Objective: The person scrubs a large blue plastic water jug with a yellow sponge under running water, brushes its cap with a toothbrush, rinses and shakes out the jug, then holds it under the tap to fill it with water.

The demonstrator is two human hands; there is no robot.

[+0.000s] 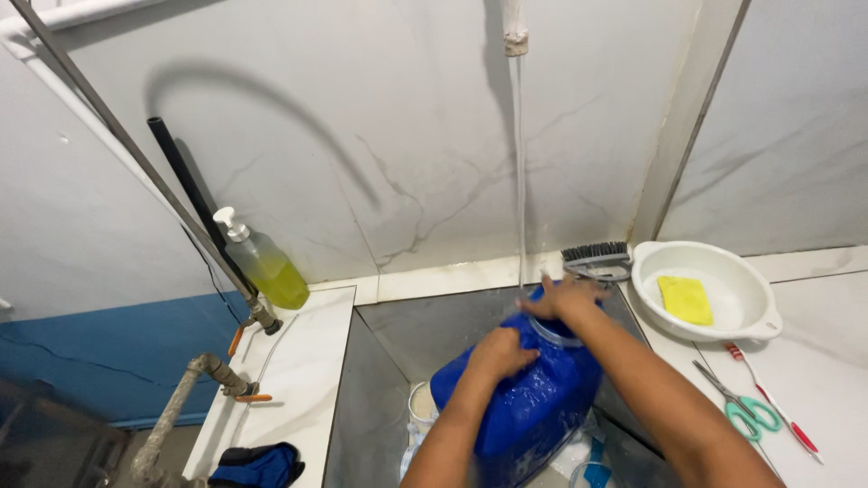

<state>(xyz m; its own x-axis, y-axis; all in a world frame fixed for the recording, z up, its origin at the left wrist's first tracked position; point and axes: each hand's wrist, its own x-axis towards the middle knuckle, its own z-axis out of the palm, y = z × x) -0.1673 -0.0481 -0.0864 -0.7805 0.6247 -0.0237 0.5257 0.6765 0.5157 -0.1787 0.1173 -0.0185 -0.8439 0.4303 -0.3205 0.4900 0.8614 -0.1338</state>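
A large blue plastic water jug (529,398) stands tilted inside a deep grey sink (380,380), its open neck turned up and away from the viewer; a thin stream of water (520,172) falls from a white pipe (514,27) overhead to the jug's mouth; the left hand (500,352) lies flat with fingers spread on the jug's upper side, pressing on it rather than gripping; the right hand (562,298) rests over the rim of the neck, fingers open and splayed, touching the mouth; both forearms reach in from the bottom edge; a small white tub (420,407) sits low in the sink just left of the jug; on the white worktop (298,361) to the left stands a pump bottle of yellow-green liquid (264,260) against the wall, with a dark blue cloth (258,465) near the front edge; behind the sink on the right lies a scrubbing brush (597,259); beside it a white basin (707,289) holds a yellow sponge (684,299); green-handled scissors (741,402) and a red-and-white toothbrush (773,402) lie near the right arm.
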